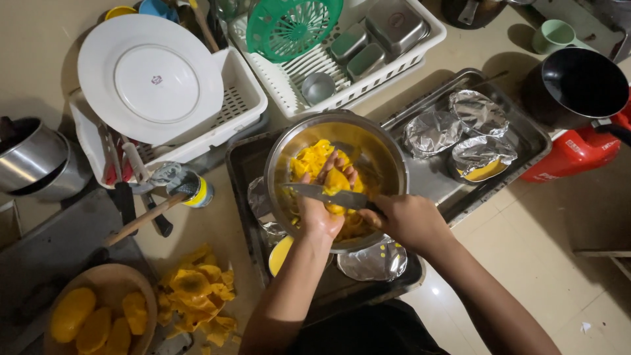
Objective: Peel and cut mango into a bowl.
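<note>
My left hand [323,209] cups a piece of yellow fruit [336,181] over a steel bowl [282,152] that holds several cut yellow pieces [309,158]. My right hand [409,220] grips the handle of a knife [322,193], and its blade lies across the fruit piece and my left palm. The bowl rests on a dark metal tray [243,164] on the floor.
A second tray [526,131] at right carries foil-covered cups [478,112]. Dish racks with a white plate [150,77] and a green basket [289,26] stand behind. Yellow peels [196,292] and a wooden bowl of peeled fruit [98,315] lie at lower left. A black pot [578,84] and red container [572,154] sit at right.
</note>
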